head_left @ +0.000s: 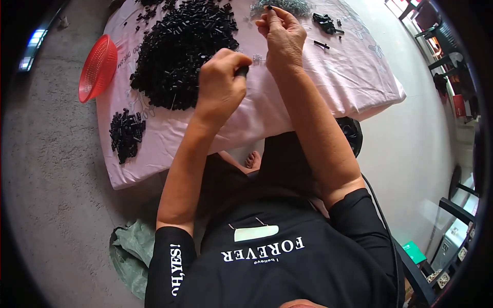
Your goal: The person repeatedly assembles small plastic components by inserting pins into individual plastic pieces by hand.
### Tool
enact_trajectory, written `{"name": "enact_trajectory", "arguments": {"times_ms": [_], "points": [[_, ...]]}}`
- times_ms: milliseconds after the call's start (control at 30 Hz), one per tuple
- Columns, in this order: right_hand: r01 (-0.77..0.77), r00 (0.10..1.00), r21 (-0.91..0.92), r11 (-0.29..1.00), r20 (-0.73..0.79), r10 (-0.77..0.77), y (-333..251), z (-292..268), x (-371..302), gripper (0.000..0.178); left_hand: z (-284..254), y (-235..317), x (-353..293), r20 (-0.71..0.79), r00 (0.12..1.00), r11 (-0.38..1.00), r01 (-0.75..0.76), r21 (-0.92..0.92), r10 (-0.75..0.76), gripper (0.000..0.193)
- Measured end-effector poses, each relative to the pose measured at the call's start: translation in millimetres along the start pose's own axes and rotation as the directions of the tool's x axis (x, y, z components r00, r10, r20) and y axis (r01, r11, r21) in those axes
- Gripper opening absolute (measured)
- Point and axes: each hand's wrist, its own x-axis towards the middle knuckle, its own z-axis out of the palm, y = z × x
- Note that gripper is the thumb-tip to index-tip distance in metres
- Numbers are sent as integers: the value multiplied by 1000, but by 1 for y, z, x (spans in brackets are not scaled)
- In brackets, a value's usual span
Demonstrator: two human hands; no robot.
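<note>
- Head view, upper centre: left hand [221, 82] curled into a fist around a small black piece [242, 71], which peeps out at its right edge.
- Right hand [281, 36] just beside it, fingertips pinching a tiny black part [269, 7].
- Large black heap [182, 49] lies left of both hands on the pink cloth [349, 77].

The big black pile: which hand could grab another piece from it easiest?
Probably the left hand. It sits right at the edge of the big black pile, though it already grips a small black part. The right hand is farther away, pinching a tiny piece.
</note>
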Motion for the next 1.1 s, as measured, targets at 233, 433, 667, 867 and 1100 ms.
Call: {"name": "enact_trajectory", "arguments": {"times_ms": [233, 433, 667, 867, 1100], "points": [[54, 996, 73, 996, -72, -49, -4, -5, 8, 15, 29, -15, 19, -3, 987, 968, -157, 198, 160, 23], [71, 992, 127, 989, -113, -57, -5, -12, 14, 13, 40, -15, 27, 19, 973, 948, -230, 220, 231, 27], [40, 994, 143, 989, -105, -25, -3, -12, 14, 14, 42, -23, 21, 75, 979, 945, -204, 255, 191, 14], [-23, 998, 108, 994, -50, 29, -2, -11, 12, 16, 26, -29, 3, 100, 979, 935, -201, 291, 180, 13], [-102, 994, 0, 995, 24, 102, 1, -8, 6, 15, 7, -23, -9, 27, 998, 988, -65, 139, 62, 32]]}}
